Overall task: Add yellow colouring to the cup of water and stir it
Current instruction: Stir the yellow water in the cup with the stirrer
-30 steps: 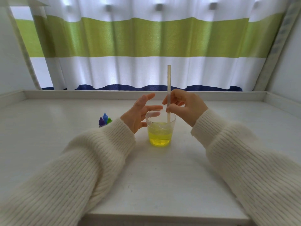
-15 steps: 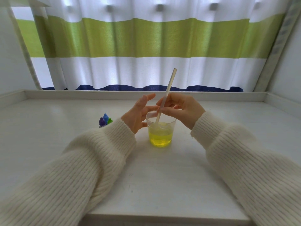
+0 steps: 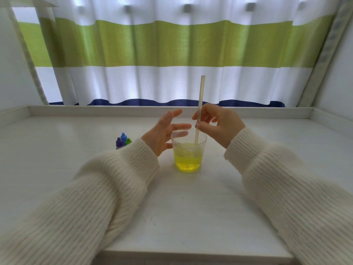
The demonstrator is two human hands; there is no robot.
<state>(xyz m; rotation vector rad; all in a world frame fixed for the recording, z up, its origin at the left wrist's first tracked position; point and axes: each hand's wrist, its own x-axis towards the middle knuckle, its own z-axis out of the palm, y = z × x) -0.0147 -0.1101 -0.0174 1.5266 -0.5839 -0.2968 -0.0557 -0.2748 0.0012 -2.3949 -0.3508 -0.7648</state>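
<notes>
A clear plastic cup (image 3: 189, 150) holding bright yellow water stands upright on the white tabletop (image 3: 191, 207), about midway between the person's two cream ribbed-knit sleeves. The right hand (image 3: 217, 125) pinches a pale, translucent straw (image 3: 200, 104) between thumb and fingertips above the cup's rim; the straw stands almost upright, tilted slightly to the right at its top, and its lower end dips into the yellow water. The left hand (image 3: 164, 132) grasps nothing: its fingers are spread and loosely curved beside the cup's left side, the fingertips reaching over the rim, though whether they touch it cannot be told. To the left, partly hidden behind the left sleeve, stands a small cluster of dropper bottles (image 3: 123, 141) with purple, blue and green caps. A white curtain with a green band (image 3: 172, 44) hangs behind the table.
</notes>
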